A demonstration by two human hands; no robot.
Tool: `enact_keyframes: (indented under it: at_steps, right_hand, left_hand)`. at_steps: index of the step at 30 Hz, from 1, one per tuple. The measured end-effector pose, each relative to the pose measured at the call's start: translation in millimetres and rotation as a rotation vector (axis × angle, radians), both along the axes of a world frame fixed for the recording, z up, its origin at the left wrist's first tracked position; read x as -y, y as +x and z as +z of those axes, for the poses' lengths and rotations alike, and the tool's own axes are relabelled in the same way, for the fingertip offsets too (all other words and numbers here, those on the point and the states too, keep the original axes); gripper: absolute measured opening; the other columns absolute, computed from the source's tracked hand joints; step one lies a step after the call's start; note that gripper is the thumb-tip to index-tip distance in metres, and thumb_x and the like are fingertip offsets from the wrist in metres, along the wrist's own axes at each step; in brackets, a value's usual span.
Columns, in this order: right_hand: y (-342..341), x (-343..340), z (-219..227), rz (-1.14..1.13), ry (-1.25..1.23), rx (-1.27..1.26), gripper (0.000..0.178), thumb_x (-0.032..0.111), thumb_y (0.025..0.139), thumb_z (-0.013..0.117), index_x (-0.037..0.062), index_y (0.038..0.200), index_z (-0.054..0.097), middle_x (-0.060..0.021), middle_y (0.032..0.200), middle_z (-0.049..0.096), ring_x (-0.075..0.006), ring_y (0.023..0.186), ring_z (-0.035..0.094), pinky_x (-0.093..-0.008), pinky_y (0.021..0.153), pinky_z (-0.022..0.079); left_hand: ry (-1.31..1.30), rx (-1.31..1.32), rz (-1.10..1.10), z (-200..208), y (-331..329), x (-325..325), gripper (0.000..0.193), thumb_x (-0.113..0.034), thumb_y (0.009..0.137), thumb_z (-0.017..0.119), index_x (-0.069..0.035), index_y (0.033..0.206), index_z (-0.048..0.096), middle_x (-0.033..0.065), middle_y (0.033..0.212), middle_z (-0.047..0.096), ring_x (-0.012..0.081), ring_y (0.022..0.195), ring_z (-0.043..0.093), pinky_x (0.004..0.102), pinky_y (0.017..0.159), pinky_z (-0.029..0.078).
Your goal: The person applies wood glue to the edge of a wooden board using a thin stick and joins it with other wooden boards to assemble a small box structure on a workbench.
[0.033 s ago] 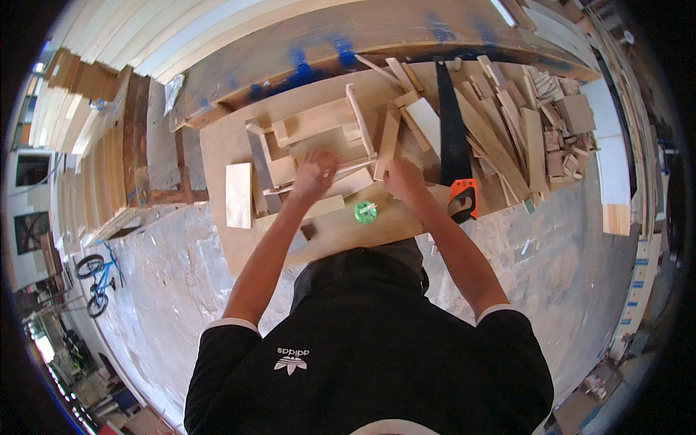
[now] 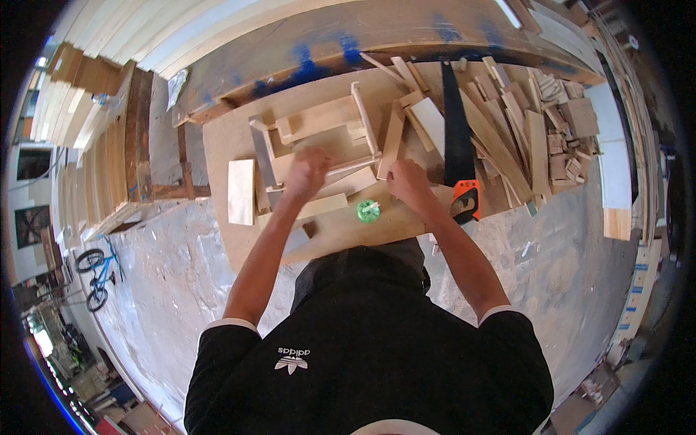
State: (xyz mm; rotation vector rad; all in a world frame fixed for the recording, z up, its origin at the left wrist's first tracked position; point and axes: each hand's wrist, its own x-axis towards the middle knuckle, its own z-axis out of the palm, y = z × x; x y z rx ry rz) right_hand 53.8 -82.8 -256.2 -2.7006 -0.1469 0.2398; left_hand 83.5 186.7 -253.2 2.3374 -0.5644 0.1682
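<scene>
A small open wooden frame [image 2: 319, 119] made of pale boards lies on the worktable [image 2: 341, 235]. Over its near left part is my left hand [image 2: 309, 172], fingers curled and slightly blurred; what they hold, if anything, is hidden. My right hand [image 2: 408, 180] is closed beside the near end of a loose wooden slat [image 2: 392, 138], right of the frame. I cannot make out anything in its fingers. Between my forearms sits a round green container [image 2: 368, 211] with something whitish on top. A flat wooden strip [image 2: 322, 209] lies nearer to me than the frame.
A handsaw [image 2: 457, 130] with an orange and black handle lies right of my right hand. Beyond it are piled wood offcuts [image 2: 536, 130]. A pale block [image 2: 241, 192] lies at the table's left. Stacked boards [image 2: 94, 159] stand farther left, and a blue bicycle [image 2: 101, 275] is on the floor.
My left hand has shifted slightly left over the frame, and its fingers look more curled. My right hand stays in nearly the same place beside the slat.
</scene>
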Motion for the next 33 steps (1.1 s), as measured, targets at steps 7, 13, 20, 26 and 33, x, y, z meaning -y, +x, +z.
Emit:
enact_keyframes:
  at_steps: [7,13,20,26,33]
  right_hand:
    - [-5,-48,58,0.194,0.24,-0.088,0.016,0.018,0.08,0.065,0.0028,0.076,0.064,-0.0175,0.072,0.063,-0.0352,0.075,0.063,-0.0458,0.066,0.049]
    - [15,-113,37,0.535,0.248,0.212,0.019,0.014,0.079,0.063,0.005,0.096,0.06,-0.0112,0.095,0.059,-0.0304,0.096,0.057,-0.0439,0.081,0.045]
    - [34,-157,-8,0.6,-0.039,0.187,0.017,0.011,0.078,0.062,0.0056,0.094,0.062,-0.0093,0.095,0.061,-0.0279,0.098,0.057,-0.0442,0.084,0.043]
    - [40,-161,-28,0.632,-0.071,0.148,0.015,0.011,0.077,0.063,0.0071,0.091,0.063,-0.009,0.093,0.063,-0.0255,0.098,0.058,-0.0432,0.083,0.042]
    - [44,-157,-26,0.673,-0.055,0.117,0.019,0.009,0.076,0.062,0.0065,0.096,0.061,-0.0093,0.094,0.062,-0.0258,0.098,0.058,-0.0431,0.086,0.042]
  left_hand:
    - [-0.121,-0.001,0.438,40,-31,-109,0.017,-0.006,0.081,0.068,-0.001,0.096,0.064,0.0131,0.096,0.065,0.0296,0.096,0.06,0.0387,0.083,0.048]
    - [0.024,-0.041,0.496,-17,-73,-102,0.069,-0.023,0.065,0.084,-0.003,0.121,0.05,0.0169,0.113,0.057,0.0336,0.109,0.053,0.0427,0.092,0.044]
    - [0.08,-0.176,0.687,-41,-70,-81,0.062,-0.017,0.064,0.082,-0.008,0.118,0.054,0.0114,0.109,0.058,0.0314,0.106,0.053,0.041,0.092,0.041]
    - [0.161,-0.182,0.634,-50,-68,-94,0.058,-0.002,0.058,0.073,-0.008,0.114,0.056,0.0098,0.108,0.058,0.0298,0.107,0.052,0.0393,0.095,0.038]
    - [0.115,-0.163,0.604,-52,-67,-96,0.059,-0.007,0.059,0.076,-0.008,0.114,0.056,0.0089,0.11,0.057,0.0286,0.109,0.051,0.0407,0.098,0.036]
